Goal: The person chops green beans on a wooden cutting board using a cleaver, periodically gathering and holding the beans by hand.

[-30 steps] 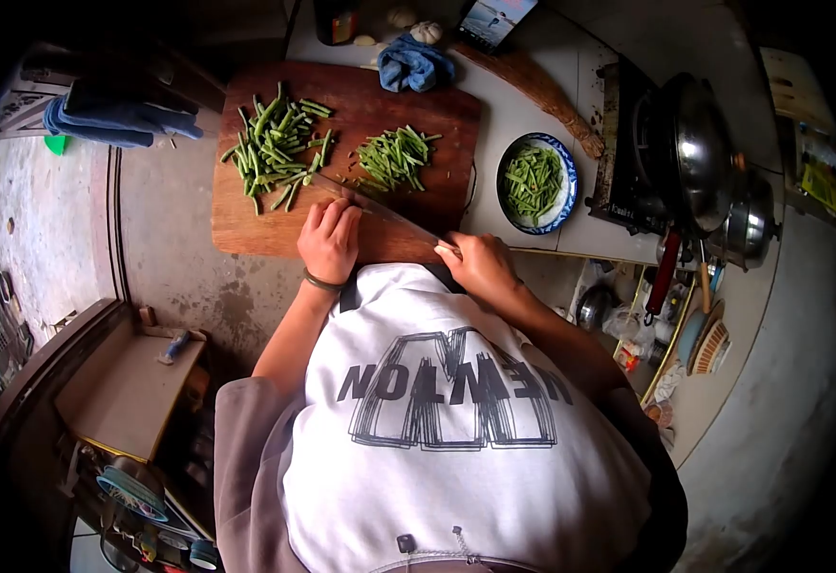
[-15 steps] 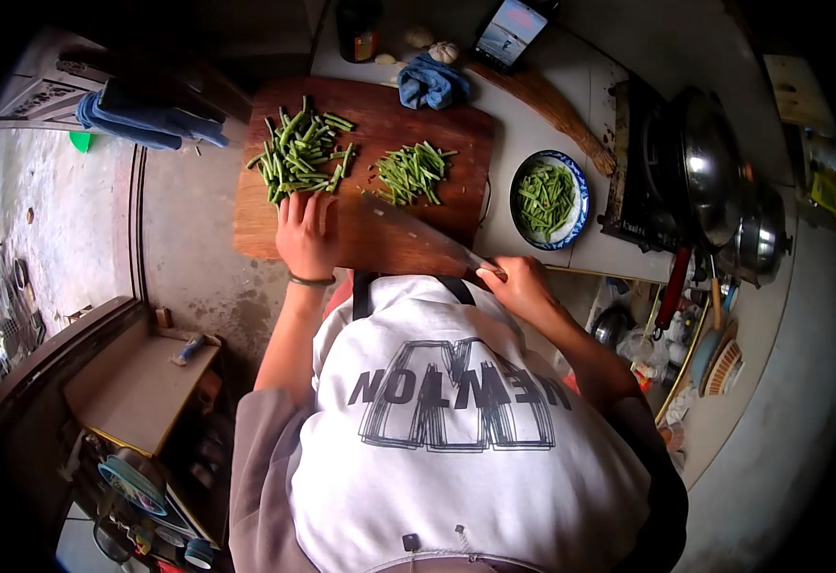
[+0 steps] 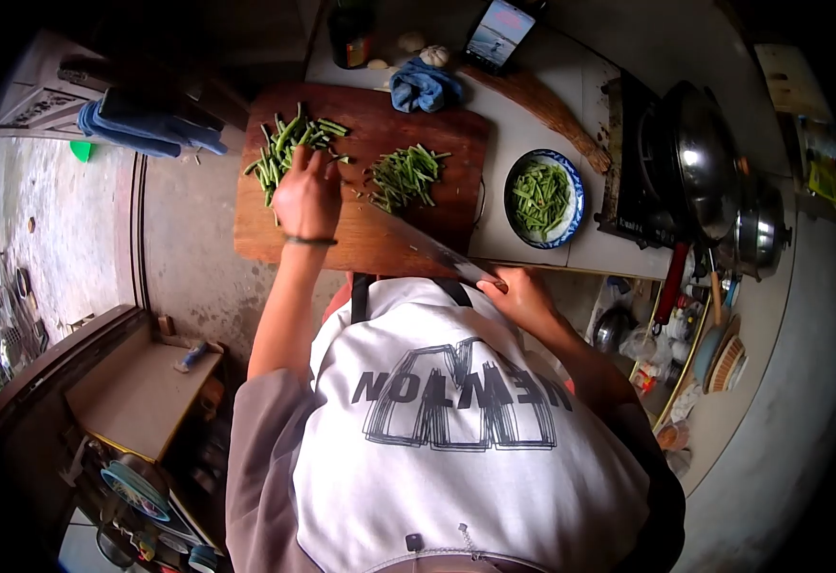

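My left hand (image 3: 308, 199) is over the larger pile of cut green beans (image 3: 292, 134) on the left of the wooden cutting board (image 3: 361, 234). Its fingers are bent down onto the beans at the near side of the pile, and the fingertips are hidden. In my right hand (image 3: 523, 296) is the handle of a kitchen knife (image 3: 428, 250). The blade slants away to the left across the near part of the board, its tip close to a smaller pile of finer-cut green beans (image 3: 407, 177).
Right of the board, a blue-rimmed bowl (image 3: 580, 196) holds cut beans. A blue cloth (image 3: 425, 84) lies on the board's far edge, near garlic (image 3: 434, 55), a dark bottle (image 3: 351, 33), a propped phone (image 3: 502, 36) and a wooden stick (image 3: 552, 107). A stove with a lidded pan (image 3: 690, 158) stands farther right.
My left hand has moved away from me, from the board's near left part onto the larger bean pile, and its fingers have bent. The knife stays in my right hand, nearly unmoved.
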Tool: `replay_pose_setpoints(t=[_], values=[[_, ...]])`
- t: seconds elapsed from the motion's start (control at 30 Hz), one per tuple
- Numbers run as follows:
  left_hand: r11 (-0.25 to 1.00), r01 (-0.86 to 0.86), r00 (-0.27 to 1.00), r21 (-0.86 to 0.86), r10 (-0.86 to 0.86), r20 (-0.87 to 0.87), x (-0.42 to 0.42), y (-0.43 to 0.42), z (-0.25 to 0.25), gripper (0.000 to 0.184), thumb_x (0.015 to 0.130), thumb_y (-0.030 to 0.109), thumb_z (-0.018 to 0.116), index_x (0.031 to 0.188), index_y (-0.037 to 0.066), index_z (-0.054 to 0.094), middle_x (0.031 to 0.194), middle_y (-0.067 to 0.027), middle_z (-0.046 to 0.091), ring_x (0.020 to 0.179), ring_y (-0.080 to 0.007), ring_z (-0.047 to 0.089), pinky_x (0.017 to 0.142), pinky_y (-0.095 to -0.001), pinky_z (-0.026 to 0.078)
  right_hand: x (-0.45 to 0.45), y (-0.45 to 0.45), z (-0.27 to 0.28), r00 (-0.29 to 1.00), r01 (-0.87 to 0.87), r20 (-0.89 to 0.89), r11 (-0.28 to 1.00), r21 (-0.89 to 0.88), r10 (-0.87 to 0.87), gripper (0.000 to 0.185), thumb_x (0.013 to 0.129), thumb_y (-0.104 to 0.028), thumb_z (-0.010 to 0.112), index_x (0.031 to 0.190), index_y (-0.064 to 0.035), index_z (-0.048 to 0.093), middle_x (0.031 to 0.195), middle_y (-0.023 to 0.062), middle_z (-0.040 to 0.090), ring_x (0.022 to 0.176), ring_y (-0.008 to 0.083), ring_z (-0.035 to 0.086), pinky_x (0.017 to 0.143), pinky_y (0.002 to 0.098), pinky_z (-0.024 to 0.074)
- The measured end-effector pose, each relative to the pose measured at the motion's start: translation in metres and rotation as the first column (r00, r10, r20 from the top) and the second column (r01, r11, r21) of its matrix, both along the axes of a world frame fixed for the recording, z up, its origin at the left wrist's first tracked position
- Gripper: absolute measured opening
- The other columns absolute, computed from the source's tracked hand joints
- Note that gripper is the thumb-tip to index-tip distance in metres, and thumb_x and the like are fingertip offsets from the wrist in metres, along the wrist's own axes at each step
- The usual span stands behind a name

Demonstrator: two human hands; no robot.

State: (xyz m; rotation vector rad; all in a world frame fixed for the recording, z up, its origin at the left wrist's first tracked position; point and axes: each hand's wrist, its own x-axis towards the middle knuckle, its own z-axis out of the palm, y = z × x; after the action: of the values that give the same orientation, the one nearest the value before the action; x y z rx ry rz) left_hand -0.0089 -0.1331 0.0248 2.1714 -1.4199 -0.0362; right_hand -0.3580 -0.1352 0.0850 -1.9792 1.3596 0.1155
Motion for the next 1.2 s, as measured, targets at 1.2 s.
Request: replay_pose_setpoints(t=[1.2], values=[[0.925, 0.272, 0.957, -0.267, -0.289, -0.026, -0.050, 0.064, -0.051, 0.016, 0.084, 0.001, 0.074, 0.098, 0.009, 0.073, 0.104, -0.0045, 0.069, 0.088, -0.0268, 0.066, 0.070, -0.0377, 0.056, 0.035, -0.017, -0.013, 0.994, -0.109, -0.029, 0.994, -0.032, 0.108, 0.029, 0.094, -0.033, 0.072, 0.089, -0.0037, 0.073, 0.076, 0.0235, 0.069, 0.074, 0.0457, 0.068, 0.066, 0.0539, 0.0532]])
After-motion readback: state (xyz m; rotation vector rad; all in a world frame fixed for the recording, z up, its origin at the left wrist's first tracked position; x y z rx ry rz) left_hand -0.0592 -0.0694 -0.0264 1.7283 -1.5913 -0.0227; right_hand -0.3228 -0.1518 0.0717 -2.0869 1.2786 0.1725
